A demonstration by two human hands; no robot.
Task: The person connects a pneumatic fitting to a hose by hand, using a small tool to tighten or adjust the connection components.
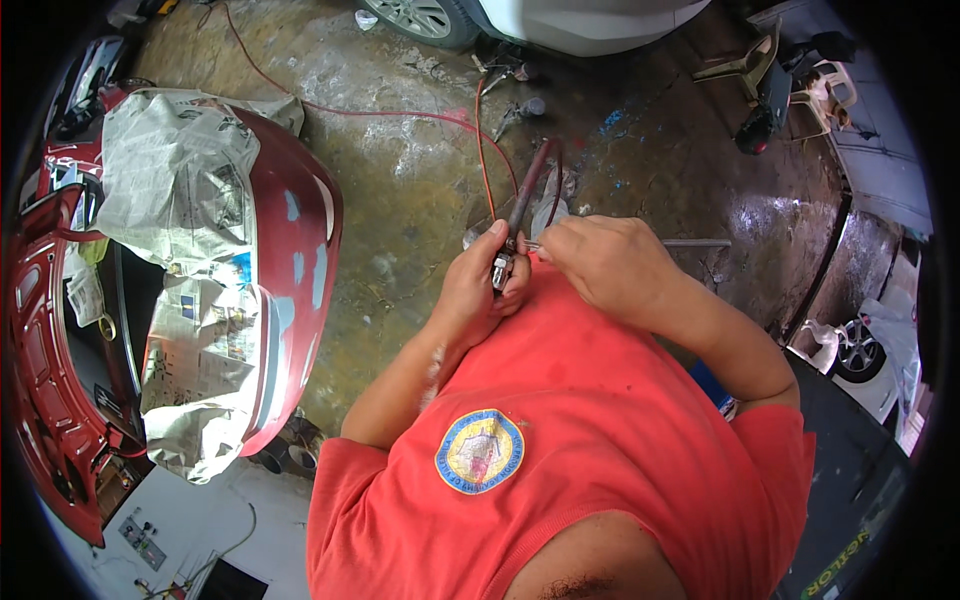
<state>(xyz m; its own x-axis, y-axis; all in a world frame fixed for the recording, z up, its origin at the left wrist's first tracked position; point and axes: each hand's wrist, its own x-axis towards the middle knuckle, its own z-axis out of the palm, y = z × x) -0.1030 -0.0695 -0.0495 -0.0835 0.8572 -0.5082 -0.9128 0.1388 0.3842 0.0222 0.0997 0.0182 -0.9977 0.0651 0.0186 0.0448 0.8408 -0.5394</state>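
red shirt [620, 430], handheld hose [523, 200], stained floor [390, 250]; newspaper-draped red car [312, 195], white car [575, 28]

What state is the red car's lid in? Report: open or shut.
Open: the lid stands away from the newspaper-covered body, its ribbed inner side showing.

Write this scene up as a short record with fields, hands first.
Left hand: the left hand grips a metal fitting on a dark red hose
Right hand: the right hand is curled close beside it, seemingly around a thin metal rod
Left side: red car body with grey patches, partly covered by newspaper
Top: white car beside a wheel
Floor: stained, shiny floor
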